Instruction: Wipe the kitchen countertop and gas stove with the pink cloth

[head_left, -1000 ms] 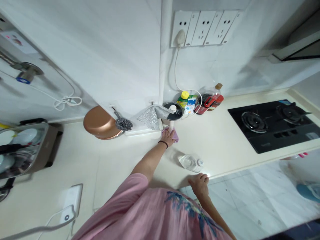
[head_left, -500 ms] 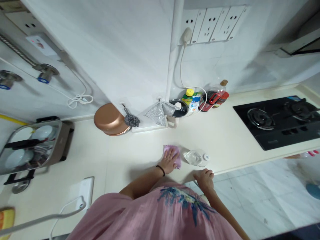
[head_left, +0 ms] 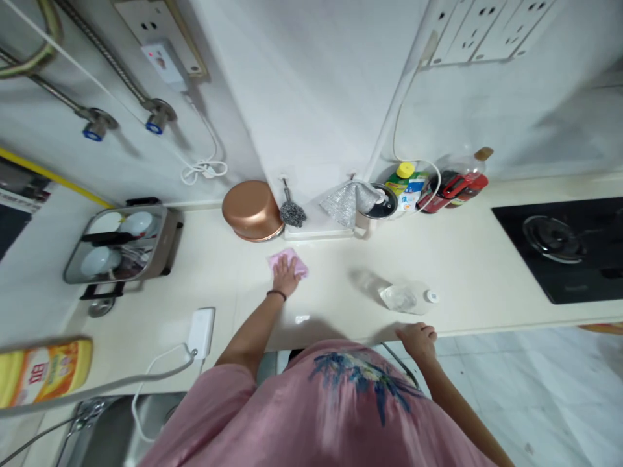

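My left hand (head_left: pixel 286 277) lies flat with its fingers spread on a pink cloth (head_left: pixel 300 266), pressing it to the pale countertop (head_left: pixel 331 285). Part of the cloth is hidden beneath the palm. My right hand (head_left: pixel 418 340) rests at the counter's front edge, holding nothing, thumb and fingers apart. Just beyond it, a clear plastic bottle (head_left: pixel 406 298) with a white cap lies on its side, its cap end toward the right.
A copper-coloured pot (head_left: pixel 253 211) stands upside down by the pillar, where a steel scourer (head_left: pixel 292 213) and silvery cloth (head_left: pixel 350 202) hang. Sauce bottles (head_left: pixel 457 188) line the wall. The gas hob (head_left: pixel 574 259) is right; a dish-filled electric pan (head_left: pixel 168 243) and sink (head_left: pixel 121 428) are left.
My left hand has slid the pink cloth leftward and away from me, toward the copper pot. My right hand stays at the counter edge. The view has swung left.
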Tool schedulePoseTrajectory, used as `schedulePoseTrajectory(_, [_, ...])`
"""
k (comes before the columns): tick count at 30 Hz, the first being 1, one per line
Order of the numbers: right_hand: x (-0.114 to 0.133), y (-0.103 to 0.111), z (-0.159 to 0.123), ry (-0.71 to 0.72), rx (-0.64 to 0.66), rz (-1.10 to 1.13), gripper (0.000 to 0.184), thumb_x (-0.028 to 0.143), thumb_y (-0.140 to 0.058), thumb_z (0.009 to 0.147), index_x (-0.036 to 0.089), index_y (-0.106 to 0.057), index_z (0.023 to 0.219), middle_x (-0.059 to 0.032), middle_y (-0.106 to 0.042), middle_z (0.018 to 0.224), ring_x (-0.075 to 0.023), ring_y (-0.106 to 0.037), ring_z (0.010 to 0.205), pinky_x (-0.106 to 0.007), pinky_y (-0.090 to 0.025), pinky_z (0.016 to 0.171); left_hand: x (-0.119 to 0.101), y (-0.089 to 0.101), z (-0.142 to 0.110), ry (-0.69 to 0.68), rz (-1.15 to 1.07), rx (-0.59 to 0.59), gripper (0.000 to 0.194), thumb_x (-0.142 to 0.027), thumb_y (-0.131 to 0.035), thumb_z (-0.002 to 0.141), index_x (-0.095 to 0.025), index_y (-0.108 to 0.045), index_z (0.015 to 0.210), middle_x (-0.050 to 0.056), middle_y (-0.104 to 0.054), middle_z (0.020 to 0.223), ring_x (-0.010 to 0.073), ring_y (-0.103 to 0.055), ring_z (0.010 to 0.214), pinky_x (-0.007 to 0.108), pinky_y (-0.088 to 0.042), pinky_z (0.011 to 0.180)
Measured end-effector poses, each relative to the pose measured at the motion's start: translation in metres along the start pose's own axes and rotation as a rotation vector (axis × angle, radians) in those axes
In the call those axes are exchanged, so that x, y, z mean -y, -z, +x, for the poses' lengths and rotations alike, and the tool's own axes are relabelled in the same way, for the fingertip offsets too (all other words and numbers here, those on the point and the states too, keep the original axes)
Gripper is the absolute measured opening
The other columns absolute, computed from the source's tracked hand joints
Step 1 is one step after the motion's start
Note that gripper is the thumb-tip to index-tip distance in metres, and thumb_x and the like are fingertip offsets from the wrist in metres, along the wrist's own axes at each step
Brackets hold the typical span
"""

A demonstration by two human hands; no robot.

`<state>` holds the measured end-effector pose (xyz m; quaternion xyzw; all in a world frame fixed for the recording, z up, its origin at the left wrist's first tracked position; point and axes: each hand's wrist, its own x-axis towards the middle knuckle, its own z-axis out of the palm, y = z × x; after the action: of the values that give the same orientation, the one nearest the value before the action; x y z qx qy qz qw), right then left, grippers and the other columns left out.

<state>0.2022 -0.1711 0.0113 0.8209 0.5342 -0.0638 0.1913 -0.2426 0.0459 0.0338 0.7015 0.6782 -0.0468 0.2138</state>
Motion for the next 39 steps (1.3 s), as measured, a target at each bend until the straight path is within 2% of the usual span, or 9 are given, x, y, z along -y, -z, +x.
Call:
schedulePoseTrajectory(4, [-0.001, -0.004, 0.001, -0.003, -0.022, -0.002, 0.089, 0.052, -0.051, 0.102, -0.027, -0.045, 0.143, -0.0516, -0.058, 0.134, -0.0554, -0.058, 0.129, -0.059, -0.042, 0.104, 0.015, 0.032, 0.025, 0.126, -0.037, -0.043, 0.084, -0.041, -0.047, 0.107, -0.008, -0.013, 0.176, 0.025, -0.002, 0.183, 0.0386, 0.008, 0.170, 0.068, -0.006, 0.133])
schedulePoseTrajectory(7, [-0.002, -0.006, 0.000, 0.005, -0.057, 0.038, 0.088, 0.053, -0.044, 0.104, -0.025, -0.043, 0.145, -0.0525, -0.057, 0.135, -0.0560, -0.056, 0.130, -0.062, -0.042, 0.103, -0.009, 0.025, 0.028, 0.113, -0.042, -0.032, 0.091, -0.043, -0.052, 0.105, -0.006, -0.011, 0.176, 0.026, -0.003, 0.183, 0.0407, 0.010, 0.169, 0.069, -0.007, 0.132])
schedulePoseTrajectory(10, [-0.004, -0.007, 0.001, 0.004, -0.064, 0.068, 0.090, 0.055, -0.038, 0.105, -0.025, -0.044, 0.145, -0.0535, -0.057, 0.134, -0.0568, -0.056, 0.128, -0.065, -0.043, 0.101, -0.061, -0.007, 0.016, 0.033, -0.049, 0.006, 0.079, -0.045, -0.049, 0.107, -0.015, -0.024, 0.176, 0.020, -0.008, 0.185, 0.0385, 0.003, 0.171, 0.063, -0.010, 0.135])
schedulePoseTrajectory(16, [-0.005, -0.015, 0.006, 0.006, -0.060, 0.019, 0.093, 0.055, -0.046, 0.103, -0.029, -0.041, 0.143, -0.0558, -0.054, 0.136, -0.0593, -0.056, 0.132, -0.062, -0.043, 0.103, -0.144, -0.098, -0.059, -0.539, -0.007, 0.034, 0.083, -0.048, -0.057, 0.104, -0.020, -0.028, 0.176, 0.020, -0.008, 0.184, 0.0398, -0.004, 0.171, 0.065, -0.010, 0.136])
schedulePoseTrajectory(20, [-0.008, -0.022, 0.006, 0.021, -0.087, 0.010, 0.095, 0.054, -0.053, 0.101, -0.030, -0.040, 0.142, -0.0568, -0.054, 0.134, -0.0607, -0.057, 0.131, -0.061, -0.043, 0.103, -0.107, -0.109, -0.090, -0.574, 0.003, -0.002, 0.082, -0.050, -0.059, 0.104, -0.022, -0.030, 0.175, 0.017, -0.013, 0.184, 0.0360, -0.008, 0.171, 0.061, -0.011, 0.137])
schedulePoseTrajectory(27, [-0.014, -0.033, 0.009, 0.098, -0.185, 0.041, 0.099, 0.058, -0.050, 0.101, -0.034, -0.040, 0.138, -0.0623, -0.053, 0.128, -0.0651, -0.059, 0.126, -0.065, -0.046, 0.096, 0.068, -0.056, -0.119, 0.030, 0.052, -0.102, 0.074, -0.045, -0.047, 0.109, -0.014, -0.032, 0.174, 0.023, -0.012, 0.183, 0.0419, -0.006, 0.170, 0.068, -0.018, 0.133])
schedulePoseTrajectory(30, [-0.013, -0.036, 0.010, 0.056, -0.180, 0.086, 0.101, 0.059, -0.049, 0.101, -0.033, -0.039, 0.140, -0.0628, -0.050, 0.133, -0.0648, -0.057, 0.129, -0.067, -0.046, 0.097, 0.118, -0.055, -0.144, 0.135, 0.061, -0.166, 0.073, -0.043, -0.043, 0.110, -0.010, -0.033, 0.174, 0.027, -0.012, 0.182, 0.0441, -0.009, 0.169, 0.069, -0.021, 0.132])
schedulePoseTrajectory(34, [-0.012, -0.035, 0.010, 0.049, -0.211, 0.105, 0.097, 0.060, -0.045, 0.102, -0.029, -0.044, 0.141, -0.0608, -0.052, 0.133, -0.0632, -0.060, 0.126, -0.070, -0.048, 0.093, 0.115, -0.078, -0.170, 0.081, 0.085, -0.169, 0.071, -0.041, -0.044, 0.110, -0.012, -0.034, 0.174, 0.026, -0.014, 0.181, 0.0451, -0.009, 0.169, 0.070, -0.024, 0.130])
schedulePoseTrajectory(39, [-0.011, -0.024, 0.003, 0.108, -0.267, 0.065, 0.090, 0.057, -0.049, 0.100, -0.025, -0.050, 0.137, -0.0590, -0.058, 0.127, -0.0622, -0.063, 0.124, -0.069, -0.051, 0.092, 0.043, -0.104, -0.171, -0.274, 0.133, -0.090, 0.076, -0.048, -0.059, 0.105, -0.020, -0.038, 0.173, 0.022, -0.019, 0.182, 0.0440, -0.014, 0.169, 0.067, -0.023, 0.131])
